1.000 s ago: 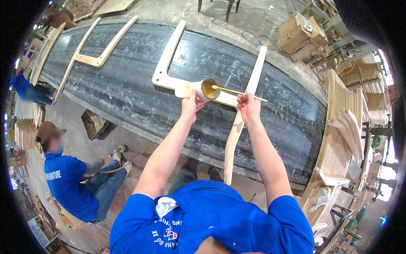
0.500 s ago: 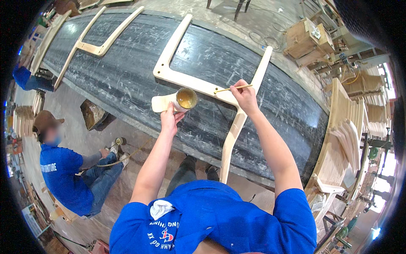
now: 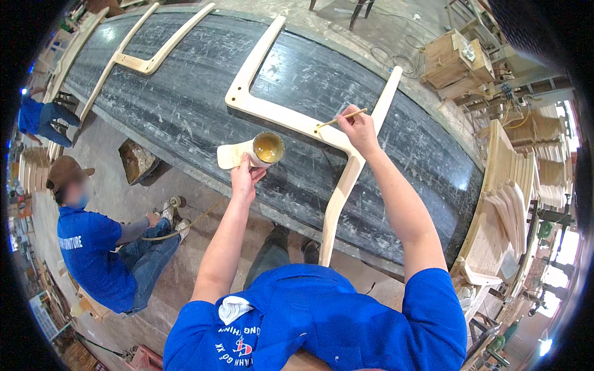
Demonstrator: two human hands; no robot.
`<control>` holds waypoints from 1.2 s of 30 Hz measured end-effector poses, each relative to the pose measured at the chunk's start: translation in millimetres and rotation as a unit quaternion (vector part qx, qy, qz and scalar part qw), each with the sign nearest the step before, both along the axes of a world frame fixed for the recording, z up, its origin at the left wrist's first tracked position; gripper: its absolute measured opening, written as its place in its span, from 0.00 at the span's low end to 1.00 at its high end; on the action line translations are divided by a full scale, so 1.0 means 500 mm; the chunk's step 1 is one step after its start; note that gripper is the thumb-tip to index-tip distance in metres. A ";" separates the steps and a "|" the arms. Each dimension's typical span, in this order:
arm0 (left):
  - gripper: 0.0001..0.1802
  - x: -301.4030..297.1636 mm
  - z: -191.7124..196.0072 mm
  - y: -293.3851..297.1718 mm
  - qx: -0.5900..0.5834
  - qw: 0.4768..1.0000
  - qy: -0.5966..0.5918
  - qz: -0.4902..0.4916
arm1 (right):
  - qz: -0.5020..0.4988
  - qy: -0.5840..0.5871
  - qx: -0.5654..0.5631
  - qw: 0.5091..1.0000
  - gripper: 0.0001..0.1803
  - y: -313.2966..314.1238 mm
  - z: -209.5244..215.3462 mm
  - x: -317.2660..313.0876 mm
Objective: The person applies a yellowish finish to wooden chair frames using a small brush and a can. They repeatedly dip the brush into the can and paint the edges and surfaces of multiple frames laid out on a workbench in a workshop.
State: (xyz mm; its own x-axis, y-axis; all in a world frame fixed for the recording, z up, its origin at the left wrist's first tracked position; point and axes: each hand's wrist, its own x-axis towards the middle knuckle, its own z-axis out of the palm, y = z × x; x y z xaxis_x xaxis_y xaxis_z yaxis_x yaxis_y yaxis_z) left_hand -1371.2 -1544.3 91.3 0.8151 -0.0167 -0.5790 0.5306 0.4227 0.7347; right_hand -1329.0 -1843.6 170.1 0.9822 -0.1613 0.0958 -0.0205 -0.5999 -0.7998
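Note:
My left hand [image 3: 245,179] is closed around a small cup [image 3: 263,162] of amber, glue-like liquid, held above the dark tabletop. A pale flat piece [image 3: 230,156] juts from the cup's left side; whether it is joined to the cup I cannot tell. Between the fingertips of my right hand [image 3: 360,133] is a thin wooden stick [image 3: 337,120]. Its lower tip meets a hole in the crossbar of a light wooden frame [image 3: 281,115]. That frame lies on the table, one leg reaching over the near edge.
Another wooden frame [image 3: 133,62] lies farther left on the long black table [image 3: 185,105]. At left a seated co-worker [image 3: 96,247] in a blue shirt handles a strap-like length. Stacked wooden parts [image 3: 504,204] stand at the right, and a wooden box [image 3: 455,62] beyond the table.
The stick has tilted more steeply, its tip staying at the hole as my right hand rose slightly. My left hand has drawn the cup a little left and toward me. The view has shifted slightly.

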 end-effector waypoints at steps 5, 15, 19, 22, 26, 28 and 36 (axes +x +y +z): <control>0.22 -0.007 -0.003 -0.003 0.002 1.000 0.003 -0.005 | 0.016 -0.023 -0.001 1.000 0.10 0.003 -0.003 0.008; 0.20 -0.027 0.002 0.006 0.007 1.000 0.001 0.026 | 0.142 -0.047 -0.115 0.982 0.07 0.008 -0.005 0.018; 0.22 -0.039 0.001 0.020 0.023 0.999 0.016 0.037 | 0.035 0.020 0.068 0.997 0.04 -0.036 -0.021 -0.010; 0.22 -0.052 0.000 0.021 0.027 0.999 0.021 0.027 | -0.088 0.015 0.200 0.976 0.04 -0.061 -0.064 -0.039; 0.25 -0.064 -0.001 0.007 0.030 0.999 0.031 0.025 | -0.195 0.029 0.482 0.854 0.06 -0.063 -0.131 -0.079; 0.25 -0.066 0.000 0.000 0.024 1.000 0.000 0.014 | -0.242 0.045 0.538 0.806 0.06 -0.059 -0.152 -0.084; 0.25 -0.079 0.007 -0.011 0.036 0.999 0.001 0.011 | -0.222 0.032 0.544 0.809 0.05 -0.056 -0.170 -0.069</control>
State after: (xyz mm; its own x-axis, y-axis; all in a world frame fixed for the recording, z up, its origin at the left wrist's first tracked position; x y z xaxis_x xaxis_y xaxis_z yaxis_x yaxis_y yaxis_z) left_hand -1410.4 -1550.0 94.9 0.8138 0.0437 -0.5794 0.5229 0.3798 0.7631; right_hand -1363.6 -1871.5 85.0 0.8019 -0.4538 -0.3886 -0.1028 0.5358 -0.8380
